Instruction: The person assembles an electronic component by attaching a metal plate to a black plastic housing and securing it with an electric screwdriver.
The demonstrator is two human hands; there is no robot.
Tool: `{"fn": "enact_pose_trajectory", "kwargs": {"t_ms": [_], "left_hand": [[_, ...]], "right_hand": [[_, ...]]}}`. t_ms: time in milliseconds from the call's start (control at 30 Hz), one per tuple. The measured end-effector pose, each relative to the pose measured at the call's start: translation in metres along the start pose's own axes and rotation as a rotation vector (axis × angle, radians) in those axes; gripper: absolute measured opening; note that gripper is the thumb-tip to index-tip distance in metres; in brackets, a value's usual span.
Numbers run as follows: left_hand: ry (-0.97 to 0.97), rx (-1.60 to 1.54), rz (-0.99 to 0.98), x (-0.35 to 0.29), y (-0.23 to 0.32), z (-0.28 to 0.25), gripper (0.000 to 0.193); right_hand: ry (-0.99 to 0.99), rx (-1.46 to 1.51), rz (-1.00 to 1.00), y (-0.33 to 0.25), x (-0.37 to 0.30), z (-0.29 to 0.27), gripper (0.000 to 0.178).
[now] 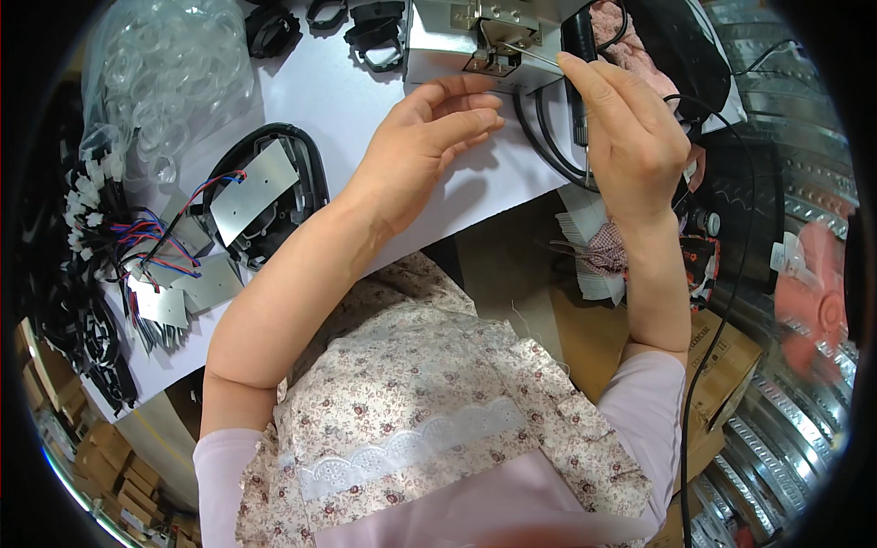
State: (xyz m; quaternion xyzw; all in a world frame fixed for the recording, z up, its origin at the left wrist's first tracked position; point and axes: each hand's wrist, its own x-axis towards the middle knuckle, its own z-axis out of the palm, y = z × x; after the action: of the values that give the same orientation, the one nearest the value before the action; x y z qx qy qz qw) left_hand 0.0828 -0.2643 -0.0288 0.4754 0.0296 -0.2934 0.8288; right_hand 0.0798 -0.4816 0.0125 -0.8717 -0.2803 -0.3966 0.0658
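A silver metal box-shaped machine (438, 57) stands at the table's far edge, with a small metal mechanism (493, 60) on its front. My right hand (635, 128) pinches a thin metal rod-like tool (539, 57), whose tip reaches into that mechanism. Whether it is a pick or tweezers cannot be made out. My left hand (425, 137) is just in front of the machine, fingers loosely curved and apart, nothing visible in them. Beside my right hand stands a black electric screwdriver (577, 78), its bit pointing toward me.
Left on the white table (365, 237) lie a black oval housing (315, 160) with a metal plate (256, 192), wired plates (210, 283) and white connectors (87, 205). A clear bag of rings (169, 82) and black parts (375, 36) sit behind. A black cable (744, 228) hangs at right.
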Motion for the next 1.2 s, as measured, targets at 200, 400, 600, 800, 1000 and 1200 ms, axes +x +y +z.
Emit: {"fn": "enact_pose_trajectory", "kwargs": {"t_ms": [200, 400, 600, 800, 1000, 1200], "left_hand": [[0.005, -0.009, -0.007, 0.001, 0.001, 0.001, 0.050], [-0.015, -0.006, 0.002, 0.001, 0.002, 0.002, 0.049], [-0.048, -0.070, -0.021, 0.001, 0.008, 0.005, 0.046], [-0.051, -0.127, -0.042, 0.002, 0.008, 0.004, 0.044], [-0.003, -0.135, -0.086, 0.006, 0.006, 0.006, 0.043], [0.060, -0.121, -0.124, 0.018, 0.000, 0.005, 0.036]], "right_hand": [[-0.115, -0.015, -0.114, 0.005, 0.018, -0.010, 0.032], [-0.285, 0.077, -0.102, 0.006, 0.038, -0.023, 0.033], [-0.355, 0.162, -0.091, 0.018, 0.034, -0.024, 0.031], [-0.313, 0.219, -0.077, 0.013, 0.023, -0.022, 0.028], [-0.094, 0.403, 0.436, 0.026, 0.006, -0.030, 0.017], [0.053, 0.558, 0.894, 0.064, -0.029, 0.000, 0.018]]}}
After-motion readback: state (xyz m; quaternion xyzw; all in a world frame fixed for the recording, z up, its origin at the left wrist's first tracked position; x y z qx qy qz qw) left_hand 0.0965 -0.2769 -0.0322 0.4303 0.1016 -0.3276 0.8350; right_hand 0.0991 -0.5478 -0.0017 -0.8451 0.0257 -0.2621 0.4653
